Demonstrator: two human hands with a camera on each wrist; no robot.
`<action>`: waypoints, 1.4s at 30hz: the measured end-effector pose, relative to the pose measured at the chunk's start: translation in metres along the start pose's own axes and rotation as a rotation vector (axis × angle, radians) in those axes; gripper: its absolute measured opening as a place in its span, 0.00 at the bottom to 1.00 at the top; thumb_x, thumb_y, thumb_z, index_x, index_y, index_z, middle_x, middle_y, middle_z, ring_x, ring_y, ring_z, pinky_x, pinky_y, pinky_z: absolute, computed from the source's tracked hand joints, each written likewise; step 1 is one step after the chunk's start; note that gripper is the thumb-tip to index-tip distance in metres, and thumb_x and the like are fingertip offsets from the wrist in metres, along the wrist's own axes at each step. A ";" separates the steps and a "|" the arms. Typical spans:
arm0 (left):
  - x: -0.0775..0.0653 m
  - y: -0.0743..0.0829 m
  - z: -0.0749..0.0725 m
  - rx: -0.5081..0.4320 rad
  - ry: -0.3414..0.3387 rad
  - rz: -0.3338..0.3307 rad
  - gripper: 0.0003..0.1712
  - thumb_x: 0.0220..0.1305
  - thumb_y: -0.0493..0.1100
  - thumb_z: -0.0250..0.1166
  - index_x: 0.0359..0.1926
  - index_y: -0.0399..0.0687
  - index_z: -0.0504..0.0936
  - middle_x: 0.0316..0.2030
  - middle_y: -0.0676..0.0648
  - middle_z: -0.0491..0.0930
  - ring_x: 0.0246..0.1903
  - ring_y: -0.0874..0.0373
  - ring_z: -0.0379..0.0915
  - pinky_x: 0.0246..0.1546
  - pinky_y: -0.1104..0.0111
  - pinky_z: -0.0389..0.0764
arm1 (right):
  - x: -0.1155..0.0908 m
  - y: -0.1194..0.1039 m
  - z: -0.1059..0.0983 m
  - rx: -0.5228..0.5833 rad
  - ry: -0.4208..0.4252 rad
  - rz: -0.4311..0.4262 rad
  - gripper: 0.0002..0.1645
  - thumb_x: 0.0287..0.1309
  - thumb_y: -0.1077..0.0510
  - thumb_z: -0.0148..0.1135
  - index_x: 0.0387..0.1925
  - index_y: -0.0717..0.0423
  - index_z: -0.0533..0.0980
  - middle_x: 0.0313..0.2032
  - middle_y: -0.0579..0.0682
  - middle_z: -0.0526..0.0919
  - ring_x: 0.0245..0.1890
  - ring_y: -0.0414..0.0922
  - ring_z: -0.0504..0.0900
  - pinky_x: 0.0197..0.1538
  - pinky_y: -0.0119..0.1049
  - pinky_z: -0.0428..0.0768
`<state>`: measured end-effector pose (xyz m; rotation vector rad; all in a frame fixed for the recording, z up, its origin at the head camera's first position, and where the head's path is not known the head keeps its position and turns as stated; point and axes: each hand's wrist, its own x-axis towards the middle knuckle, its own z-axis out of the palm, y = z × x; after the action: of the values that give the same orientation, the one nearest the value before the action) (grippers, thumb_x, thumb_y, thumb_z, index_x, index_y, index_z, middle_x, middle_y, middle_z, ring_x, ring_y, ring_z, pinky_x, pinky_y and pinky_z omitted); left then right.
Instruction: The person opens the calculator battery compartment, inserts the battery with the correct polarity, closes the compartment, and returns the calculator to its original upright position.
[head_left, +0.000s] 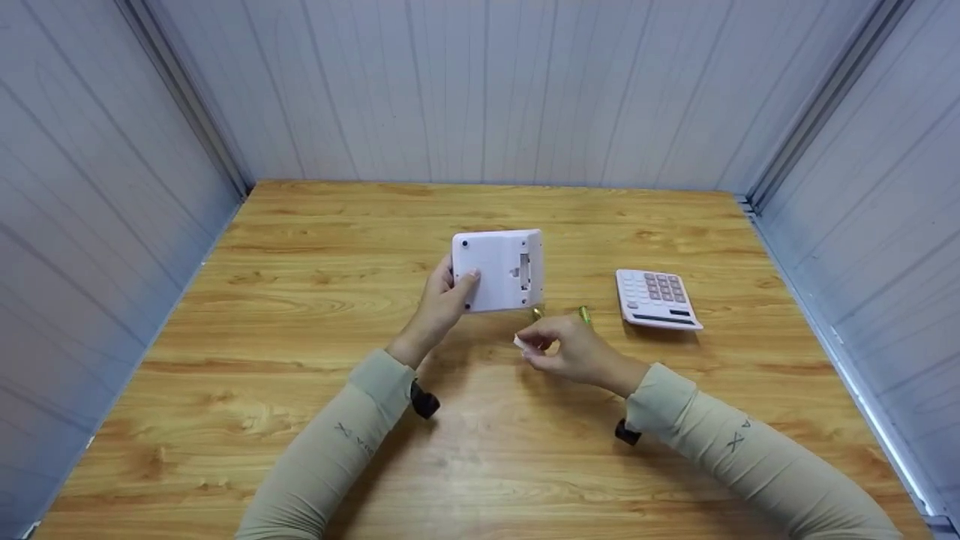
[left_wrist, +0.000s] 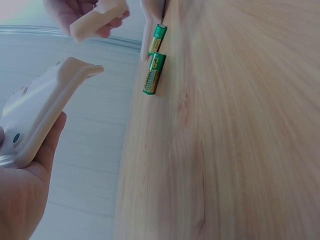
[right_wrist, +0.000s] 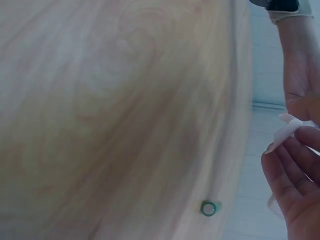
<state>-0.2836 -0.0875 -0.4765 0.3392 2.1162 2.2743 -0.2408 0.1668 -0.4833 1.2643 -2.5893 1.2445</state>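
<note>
My left hand [head_left: 439, 304] holds a white calculator [head_left: 487, 259] up off the table, its back turned to the head camera and the thumb lying across it. An uncovered battery compartment [head_left: 525, 271] shows as a narrow slot near the calculator's right end. Below and to the right, my right hand [head_left: 576, 351] pinches a small white battery cover [left_wrist: 97, 22] between thumb and fingers, apart from the calculator. Two green-and-gold batteries lie on the table beyond that hand: one battery [left_wrist: 155, 73] nearer the left wrist camera, another battery [left_wrist: 158, 39] behind it.
A second calculator [head_left: 652, 296] lies keys up on the wooden table [head_left: 337, 247], to the right of the batteries. Pale panel walls [head_left: 480, 90] enclose the table at the back and both sides. Dark wrist devices [head_left: 425, 403] hang under both sleeves.
</note>
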 end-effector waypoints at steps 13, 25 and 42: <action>0.000 0.003 0.000 0.031 0.024 0.018 0.26 0.82 0.34 0.54 0.76 0.34 0.67 0.61 0.29 0.82 0.59 0.40 0.85 0.58 0.47 0.89 | -0.004 0.002 0.004 -0.135 -0.297 0.082 0.13 0.64 0.64 0.73 0.50 0.62 0.88 0.42 0.55 0.91 0.40 0.45 0.88 0.47 0.35 0.89; -0.001 0.005 -0.005 0.031 0.033 0.019 0.26 0.83 0.34 0.53 0.77 0.35 0.67 0.62 0.30 0.82 0.59 0.41 0.85 0.57 0.50 0.90 | -0.002 -0.001 0.009 -0.187 -0.384 0.124 0.10 0.62 0.65 0.72 0.45 0.60 0.89 0.34 0.50 0.88 0.33 0.37 0.78 0.38 0.31 0.78; -0.003 0.008 -0.021 0.041 0.032 0.012 0.26 0.85 0.37 0.52 0.78 0.38 0.66 0.65 0.32 0.81 0.63 0.39 0.83 0.60 0.48 0.88 | 0.000 0.003 0.002 -0.151 -0.366 0.152 0.13 0.69 0.61 0.71 0.51 0.62 0.89 0.44 0.54 0.89 0.42 0.45 0.85 0.48 0.40 0.86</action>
<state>-0.2832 -0.1089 -0.4701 0.3195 2.1852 2.2603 -0.2425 0.1668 -0.4868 1.4021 -3.0145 0.8783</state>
